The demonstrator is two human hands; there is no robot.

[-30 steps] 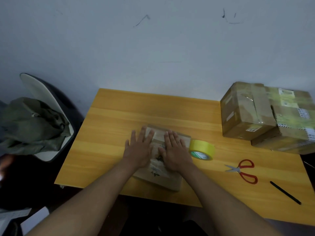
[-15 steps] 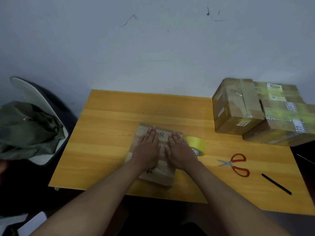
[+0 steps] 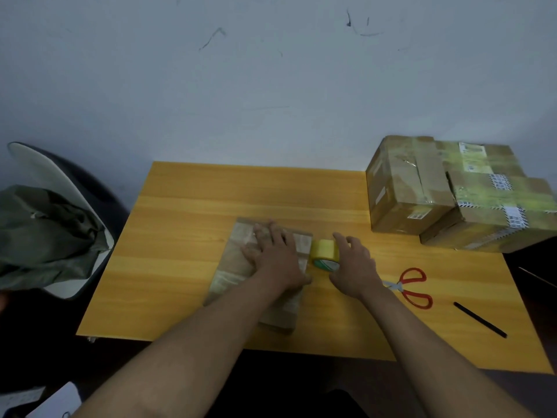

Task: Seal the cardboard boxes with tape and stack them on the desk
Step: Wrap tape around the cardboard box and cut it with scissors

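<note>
Both hands busy — left hand (image 3: 275, 257) presses box (image 3: 238, 263).

We have both bare forearms reaching forward, left hand (image 3: 275, 254) flat, palm down, fingers straight and pressing the box (image 3: 238, 267), right hand (image 3: 352, 268) just beside it, fingers curled round the tape roll (image 3: 325, 254).

head cam | looks forward-down at desk (image 3: 187, 285) (wide-angle) | seemingly arm's reach
</note>
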